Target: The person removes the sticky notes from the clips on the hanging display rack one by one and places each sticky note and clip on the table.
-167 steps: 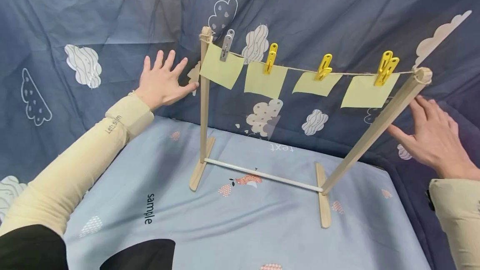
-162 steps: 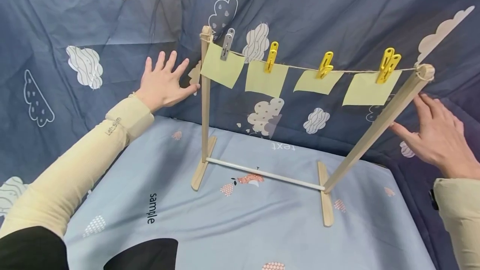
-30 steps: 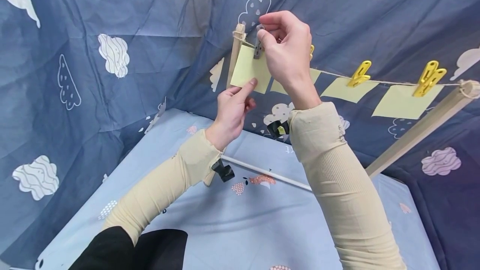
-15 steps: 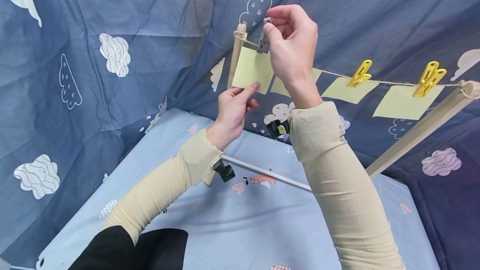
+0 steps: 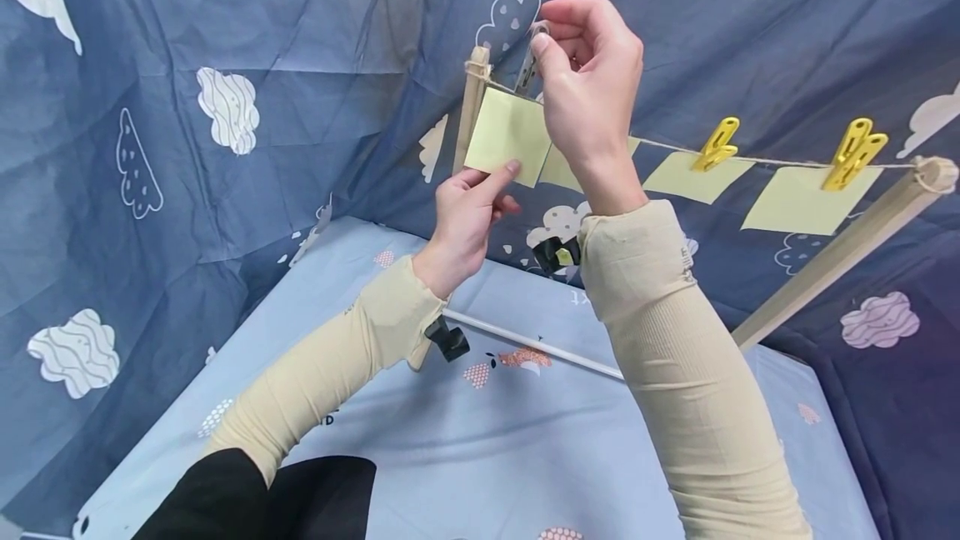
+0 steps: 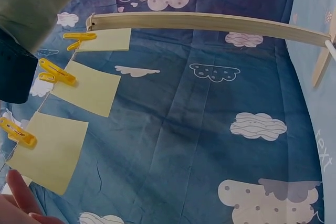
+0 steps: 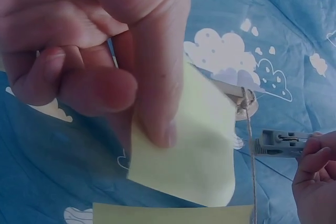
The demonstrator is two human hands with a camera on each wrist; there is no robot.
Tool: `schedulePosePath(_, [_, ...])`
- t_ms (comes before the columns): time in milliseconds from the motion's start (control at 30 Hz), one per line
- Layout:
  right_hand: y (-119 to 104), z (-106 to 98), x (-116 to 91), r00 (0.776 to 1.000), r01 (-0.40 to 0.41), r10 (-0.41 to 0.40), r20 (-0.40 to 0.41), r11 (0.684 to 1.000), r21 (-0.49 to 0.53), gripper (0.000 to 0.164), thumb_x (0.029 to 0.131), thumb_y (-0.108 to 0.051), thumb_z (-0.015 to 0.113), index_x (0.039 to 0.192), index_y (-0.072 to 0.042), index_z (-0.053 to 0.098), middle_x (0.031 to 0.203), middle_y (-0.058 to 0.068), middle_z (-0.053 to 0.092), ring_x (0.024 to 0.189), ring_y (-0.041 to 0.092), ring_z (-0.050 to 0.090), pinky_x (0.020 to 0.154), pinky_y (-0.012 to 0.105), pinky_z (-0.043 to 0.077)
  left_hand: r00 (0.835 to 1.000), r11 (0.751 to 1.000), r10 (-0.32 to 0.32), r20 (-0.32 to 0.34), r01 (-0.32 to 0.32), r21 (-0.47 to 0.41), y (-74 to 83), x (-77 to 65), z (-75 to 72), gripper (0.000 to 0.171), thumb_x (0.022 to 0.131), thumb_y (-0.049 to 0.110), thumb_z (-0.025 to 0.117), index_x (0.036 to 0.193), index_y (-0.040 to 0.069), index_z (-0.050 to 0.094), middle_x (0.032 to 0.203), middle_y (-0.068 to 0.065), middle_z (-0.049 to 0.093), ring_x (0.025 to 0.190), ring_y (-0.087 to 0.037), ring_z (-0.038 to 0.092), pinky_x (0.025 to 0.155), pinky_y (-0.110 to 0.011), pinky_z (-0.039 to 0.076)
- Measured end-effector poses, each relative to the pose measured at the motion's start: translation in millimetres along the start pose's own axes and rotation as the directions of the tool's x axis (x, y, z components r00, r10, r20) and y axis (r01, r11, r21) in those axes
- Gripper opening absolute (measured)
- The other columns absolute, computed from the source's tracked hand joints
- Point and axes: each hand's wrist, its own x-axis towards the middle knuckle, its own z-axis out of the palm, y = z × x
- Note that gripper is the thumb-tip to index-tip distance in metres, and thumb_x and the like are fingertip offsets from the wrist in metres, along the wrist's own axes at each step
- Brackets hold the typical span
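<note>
My left hand [image 5: 467, 219] pinches the lower edge of a yellow-green paper note [image 5: 508, 133] near the left post. In the right wrist view the left hand [image 7: 157, 66] looms large, its fingers on the same note [image 7: 197, 140]. My right hand [image 5: 596, 77] pinches a grey clothespin [image 5: 527, 69] above the note's top edge. Seen from the right wrist, the clothespin's [image 7: 283, 142] tip lies beside the string [image 7: 253, 166], apart from the note. Yellow clothespins [image 5: 716, 144] hold other notes [image 5: 697, 177] on the string; the second note is partly behind my right hand.
A wooden post [image 5: 472, 107] stands at the left and another post [image 5: 847, 252] at the right, with the string tied between them. A white rod [image 5: 532, 346] runs low between the posts. Light blue cloth [image 5: 487, 457] lies below; dark cloud-patterned cloth [image 5: 322, 123] hangs behind.
My right hand has drawn the grey clothespin up and right, off the note's face. The note's top edge is uncovered now. My left hand keeps its pinch on the note.
</note>
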Motion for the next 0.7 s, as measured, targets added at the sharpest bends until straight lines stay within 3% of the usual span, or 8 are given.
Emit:
schedulePosePath(133, [-14.1, -3.0, -5.1, 1.0, -0.006, 0.006, 0.002, 1.0, 0.03, 0.017, 0.082, 0.004, 0.055, 0.097, 0.0, 0.061, 0.077, -0.001, 0.056, 0.061, 0.01, 0.052, 0.06, 0.019, 0.038, 1.0, 1.0, -0.01, -0.007, 0.01, -0.007, -0.5, -1.1, 0.7, 0.02, 0.079, 0.017, 0.068, 0.093, 0.003, 0.066, 0.073, -0.001, 0.055, 0.047, -0.01, 0.056, 0.052, -0.018, 0.037])
schedulePosePath(400, [-27.9, -9.3, -11.4, 1.0, 0.022, -0.022, -0.013, 0.998, 0.06, 0.016, 0.082, 0.004, 0.055, 0.097, 0.002, 0.061, 0.076, 0.0, 0.056, 0.059, 0.009, 0.049, 0.058, 0.018, 0.035, 0.999, 0.999, -0.03, -0.01, 0.03, -0.029, 1.6, -4.3, -1.6, 0.016, 0.08, 0.018, 0.068, 0.089, 0.006, 0.064, 0.058, -0.001, 0.057, 0.048, -0.01, 0.057, 0.051, -0.019, 0.034])
schedulePosePath(700, [-31.6, -23.8, -16.4, 0.997, 0.061, -0.057, -0.047, 0.994, 0.089, 0.016, 0.082, 0.002, 0.057, 0.097, 0.0, 0.062, 0.078, -0.002, 0.058, 0.059, 0.01, 0.046, 0.056, 0.018, 0.031, 0.999, 0.998, 0.041, 0.016, -0.04, -0.045, 6.3, -8.9, -4.5, 0.009, 0.081, 0.015, 0.066, 0.085, 0.008, 0.063, 0.068, 0.0, 0.059, 0.046, -0.01, 0.056, 0.051, -0.019, 0.036])
